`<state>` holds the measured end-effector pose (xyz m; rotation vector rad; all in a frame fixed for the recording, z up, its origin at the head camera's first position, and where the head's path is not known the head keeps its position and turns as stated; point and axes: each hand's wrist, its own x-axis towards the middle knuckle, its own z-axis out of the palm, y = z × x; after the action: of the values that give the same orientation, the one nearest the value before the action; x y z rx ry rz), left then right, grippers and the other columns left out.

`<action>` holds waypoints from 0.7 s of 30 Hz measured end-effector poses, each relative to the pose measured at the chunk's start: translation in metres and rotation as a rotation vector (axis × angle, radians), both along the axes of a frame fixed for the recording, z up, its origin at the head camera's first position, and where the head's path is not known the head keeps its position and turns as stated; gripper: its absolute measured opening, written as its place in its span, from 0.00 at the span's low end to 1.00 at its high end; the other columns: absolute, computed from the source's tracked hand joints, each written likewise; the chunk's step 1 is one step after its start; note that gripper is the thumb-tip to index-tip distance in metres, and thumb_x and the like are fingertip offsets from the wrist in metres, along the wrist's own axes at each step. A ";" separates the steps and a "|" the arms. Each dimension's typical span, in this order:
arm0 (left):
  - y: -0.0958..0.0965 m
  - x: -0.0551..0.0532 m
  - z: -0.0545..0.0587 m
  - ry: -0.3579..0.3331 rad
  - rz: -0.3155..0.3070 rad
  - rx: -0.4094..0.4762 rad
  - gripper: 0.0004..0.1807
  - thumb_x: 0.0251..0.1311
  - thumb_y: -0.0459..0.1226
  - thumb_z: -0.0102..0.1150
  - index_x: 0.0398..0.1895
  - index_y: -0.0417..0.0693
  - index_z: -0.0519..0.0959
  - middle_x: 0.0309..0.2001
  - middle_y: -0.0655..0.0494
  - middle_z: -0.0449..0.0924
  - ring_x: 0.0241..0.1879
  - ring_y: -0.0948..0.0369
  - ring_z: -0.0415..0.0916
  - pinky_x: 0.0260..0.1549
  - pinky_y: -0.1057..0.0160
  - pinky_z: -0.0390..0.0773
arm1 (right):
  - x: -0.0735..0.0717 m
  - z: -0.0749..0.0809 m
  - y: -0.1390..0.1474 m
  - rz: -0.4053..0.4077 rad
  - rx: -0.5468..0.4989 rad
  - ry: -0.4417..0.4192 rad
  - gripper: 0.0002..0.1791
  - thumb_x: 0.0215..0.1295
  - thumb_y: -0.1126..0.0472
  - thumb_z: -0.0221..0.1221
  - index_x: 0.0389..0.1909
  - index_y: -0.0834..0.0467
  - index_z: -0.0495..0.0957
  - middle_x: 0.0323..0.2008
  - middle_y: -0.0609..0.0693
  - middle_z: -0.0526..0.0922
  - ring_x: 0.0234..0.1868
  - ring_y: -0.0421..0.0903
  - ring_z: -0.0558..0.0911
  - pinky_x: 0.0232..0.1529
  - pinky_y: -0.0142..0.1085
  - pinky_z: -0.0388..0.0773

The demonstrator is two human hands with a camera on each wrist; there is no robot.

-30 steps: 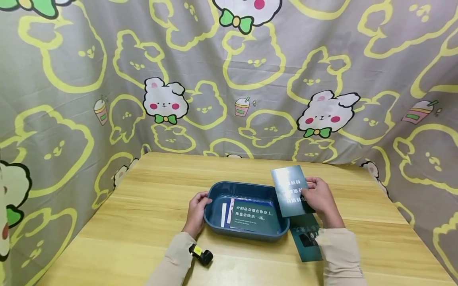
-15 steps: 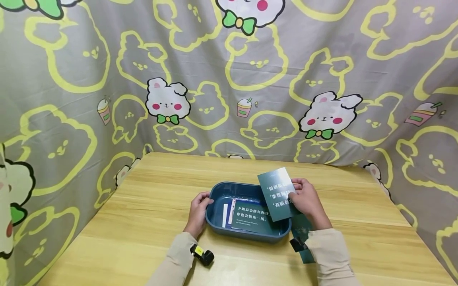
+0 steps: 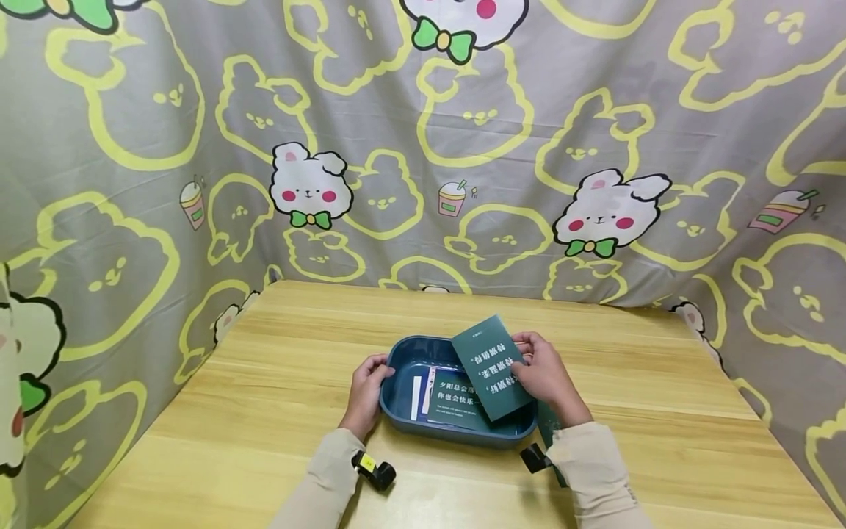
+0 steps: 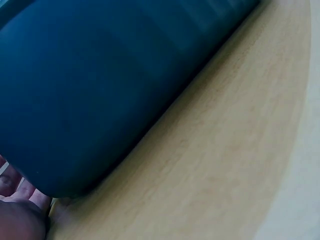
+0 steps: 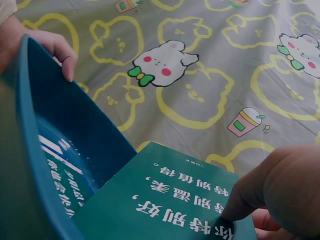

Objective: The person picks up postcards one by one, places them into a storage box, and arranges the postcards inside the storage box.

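My left hand grips the left end of a dark blue plastic tray, its thumb over the rim. In the right wrist view that thumb shows over the tray's far wall. My right hand pinches a green card with white lettering by its right edge, thumb on top. The card is tilted over the right half of the tray, its lettering upside down in the head view. Inside the tray lies another green card with white text, partly covered by the held one. Paler cards stick out at its left.
Another green card lies on the wooden table right of the tray, mostly hidden by my right arm. Small black cameras sit on both wrists. A grey curtain with rabbit prints encloses the table's back and sides.
My right hand has carried its green card leftward from the tray's right edge to over the tray, turning it so its lettering faces the head camera more. The left hand keeps its grip.
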<state>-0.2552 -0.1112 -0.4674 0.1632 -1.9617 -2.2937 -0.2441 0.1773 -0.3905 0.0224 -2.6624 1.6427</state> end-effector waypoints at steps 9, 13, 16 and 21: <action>0.000 0.000 0.001 0.001 -0.011 0.010 0.16 0.59 0.27 0.51 0.50 0.27 0.74 0.44 0.46 0.74 0.41 0.61 0.70 0.40 0.68 0.73 | 0.002 -0.005 -0.006 0.053 0.031 0.022 0.23 0.57 0.77 0.54 0.55 0.66 0.69 0.42 0.59 0.79 0.36 0.49 0.77 0.32 0.37 0.78; -0.001 0.000 -0.001 0.003 -0.015 0.004 0.16 0.58 0.27 0.52 0.49 0.27 0.74 0.44 0.48 0.75 0.40 0.61 0.69 0.40 0.67 0.73 | 0.002 -0.008 -0.009 0.102 0.065 0.050 0.22 0.57 0.77 0.55 0.54 0.65 0.71 0.41 0.57 0.79 0.35 0.48 0.77 0.34 0.38 0.76; -0.001 0.000 0.000 -0.002 -0.010 0.008 0.16 0.58 0.27 0.51 0.49 0.27 0.74 0.44 0.47 0.74 0.40 0.61 0.70 0.40 0.67 0.73 | 0.002 -0.009 -0.011 0.139 0.096 0.069 0.22 0.56 0.78 0.54 0.53 0.64 0.72 0.40 0.56 0.79 0.36 0.49 0.77 0.36 0.39 0.76; -0.001 0.000 0.001 -0.007 -0.002 0.007 0.17 0.58 0.27 0.51 0.50 0.27 0.74 0.44 0.45 0.74 0.41 0.60 0.70 0.41 0.68 0.73 | 0.003 -0.009 -0.015 0.192 0.159 0.093 0.21 0.55 0.78 0.55 0.52 0.63 0.73 0.39 0.54 0.79 0.37 0.48 0.78 0.38 0.40 0.76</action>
<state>-0.2553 -0.1120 -0.4667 0.1701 -1.9579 -2.3041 -0.2410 0.1620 -0.3991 0.3569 -2.7859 1.4290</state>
